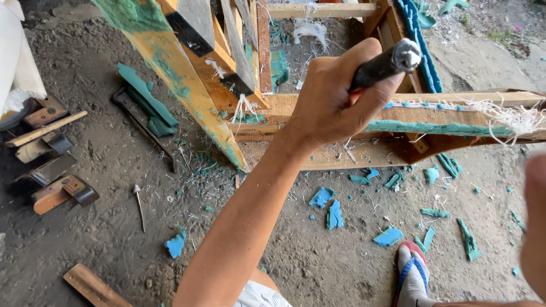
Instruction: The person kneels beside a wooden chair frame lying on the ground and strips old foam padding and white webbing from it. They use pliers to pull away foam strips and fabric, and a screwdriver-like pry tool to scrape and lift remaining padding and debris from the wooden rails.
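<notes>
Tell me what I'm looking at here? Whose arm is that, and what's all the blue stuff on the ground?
The camera sits on a person's head and looks down, so the arm is that person's own. The left hand grips a dark tool handle with a shiny metal end. Under it stands a bare wooden frame with scraps of green cloth and white threads stuck on. The blue and green bits on the dirt ground are torn pieces of cloth. A long nail lies there too, and wood blocks sit at the left. A foot in a sandal shows below. The blur at the right edge may be the other hand; I can't tell.
</notes>
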Demonstrator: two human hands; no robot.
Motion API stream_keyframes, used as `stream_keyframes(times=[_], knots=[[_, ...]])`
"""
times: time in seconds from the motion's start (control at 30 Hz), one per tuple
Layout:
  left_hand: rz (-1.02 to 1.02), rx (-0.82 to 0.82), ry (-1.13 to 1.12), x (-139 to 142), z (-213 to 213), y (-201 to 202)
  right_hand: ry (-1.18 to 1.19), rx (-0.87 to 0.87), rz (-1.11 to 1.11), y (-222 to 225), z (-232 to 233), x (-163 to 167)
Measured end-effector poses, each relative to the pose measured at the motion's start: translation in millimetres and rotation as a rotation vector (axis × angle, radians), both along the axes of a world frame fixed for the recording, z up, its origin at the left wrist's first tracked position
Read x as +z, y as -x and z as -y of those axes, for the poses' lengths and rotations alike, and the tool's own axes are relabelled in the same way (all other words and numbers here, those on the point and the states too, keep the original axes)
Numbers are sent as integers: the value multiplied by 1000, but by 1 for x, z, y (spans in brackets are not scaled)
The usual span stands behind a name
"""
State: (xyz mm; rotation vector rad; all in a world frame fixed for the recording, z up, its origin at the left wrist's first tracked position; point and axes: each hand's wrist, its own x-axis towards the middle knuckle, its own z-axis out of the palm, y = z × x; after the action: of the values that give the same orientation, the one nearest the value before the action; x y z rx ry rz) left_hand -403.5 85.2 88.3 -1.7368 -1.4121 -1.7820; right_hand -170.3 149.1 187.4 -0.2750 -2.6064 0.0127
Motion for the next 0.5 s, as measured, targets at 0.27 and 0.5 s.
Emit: stream_keyframes(times=[0.27, 0.5], knots=[[85, 35, 21, 23, 8, -1, -60, 3, 71, 47, 5, 43], [167, 38, 89, 0, -44, 33, 24, 18, -17, 26, -17, 41]])
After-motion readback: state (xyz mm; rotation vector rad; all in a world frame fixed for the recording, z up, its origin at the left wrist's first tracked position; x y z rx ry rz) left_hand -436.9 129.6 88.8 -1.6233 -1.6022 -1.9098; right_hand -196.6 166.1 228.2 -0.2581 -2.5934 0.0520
